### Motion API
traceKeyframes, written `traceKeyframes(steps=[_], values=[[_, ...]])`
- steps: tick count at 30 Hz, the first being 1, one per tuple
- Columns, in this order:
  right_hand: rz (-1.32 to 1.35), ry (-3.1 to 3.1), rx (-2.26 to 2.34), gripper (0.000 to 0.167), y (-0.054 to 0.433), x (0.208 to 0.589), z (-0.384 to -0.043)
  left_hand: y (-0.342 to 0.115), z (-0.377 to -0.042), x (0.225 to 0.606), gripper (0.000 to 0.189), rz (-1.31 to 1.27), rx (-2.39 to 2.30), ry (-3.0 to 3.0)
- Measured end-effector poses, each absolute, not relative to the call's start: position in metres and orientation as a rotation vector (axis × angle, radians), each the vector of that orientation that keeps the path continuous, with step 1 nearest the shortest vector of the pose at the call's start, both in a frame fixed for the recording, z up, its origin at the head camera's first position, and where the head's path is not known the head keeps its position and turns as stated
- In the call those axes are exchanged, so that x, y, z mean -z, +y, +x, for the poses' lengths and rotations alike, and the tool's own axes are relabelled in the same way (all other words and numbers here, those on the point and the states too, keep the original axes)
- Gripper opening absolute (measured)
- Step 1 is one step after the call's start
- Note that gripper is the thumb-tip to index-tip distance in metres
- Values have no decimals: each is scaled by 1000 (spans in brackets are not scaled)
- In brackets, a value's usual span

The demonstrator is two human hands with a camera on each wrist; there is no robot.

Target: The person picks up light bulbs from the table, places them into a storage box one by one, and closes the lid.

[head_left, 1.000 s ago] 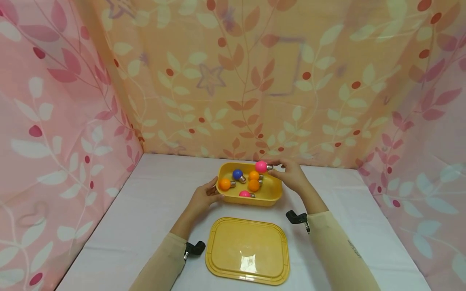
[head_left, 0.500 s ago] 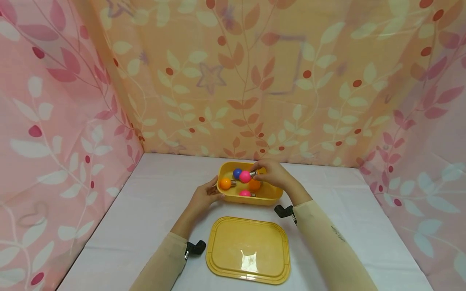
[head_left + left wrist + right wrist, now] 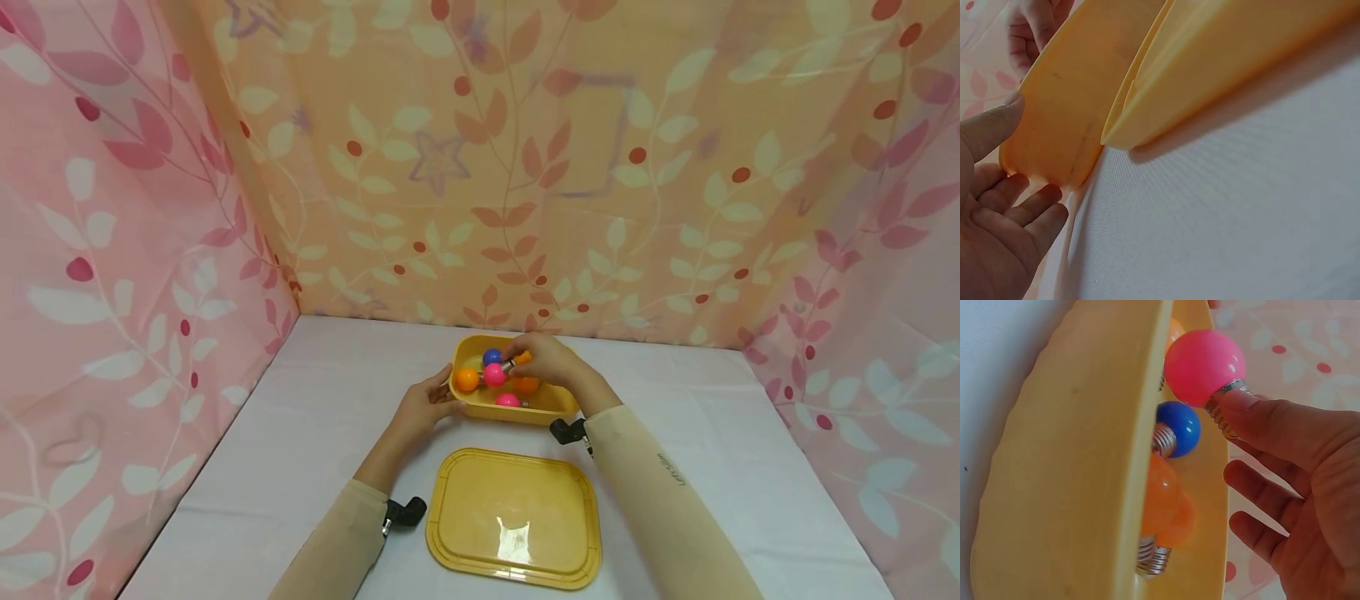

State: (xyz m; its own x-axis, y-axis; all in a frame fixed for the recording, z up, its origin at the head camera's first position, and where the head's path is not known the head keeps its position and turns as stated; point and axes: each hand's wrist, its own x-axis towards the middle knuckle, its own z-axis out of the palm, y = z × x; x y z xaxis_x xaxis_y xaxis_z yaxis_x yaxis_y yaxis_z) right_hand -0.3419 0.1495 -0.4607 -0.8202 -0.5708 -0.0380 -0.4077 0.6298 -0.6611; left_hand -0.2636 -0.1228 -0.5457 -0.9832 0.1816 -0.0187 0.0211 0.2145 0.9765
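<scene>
My right hand (image 3: 558, 367) pinches a pink light bulb (image 3: 495, 375) by its metal screw base, thumb against fingers. The bulb's round end points left, over the inside of a yellow plastic box (image 3: 517, 413). In the box lie a blue bulb (image 3: 1180, 430), several orange bulbs (image 3: 467, 380) and a second pink bulb (image 3: 507, 400) by the near wall. At the box's left end, my left hand (image 3: 423, 408) grips the corner. Its thumb and fingertips touch the wall in the left wrist view. My right hand partly hides the orange bulbs behind it.
A flat yellow lid (image 3: 513, 500) lies on the white tabletop (image 3: 247, 467) between my forearms, nearer than the box. Patterned cloth stands behind the table as an orange backdrop (image 3: 480, 167), with pink cloth at both sides.
My right hand has carried the pink bulb leftward and down, from above the box's far right rim to over the left part of the box. My left hand keeps its place.
</scene>
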Motion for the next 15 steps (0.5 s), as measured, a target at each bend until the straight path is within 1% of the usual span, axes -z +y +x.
traceKeyframes(steps=[9, 15], values=[[-814, 2591, 880, 17, 143, 463, -344, -122, -263, 543, 88, 185, -1887, 2330], [-821, 2614, 843, 24, 141, 466, -345, -121, -262, 543, 88, 210, -1901, 2323]])
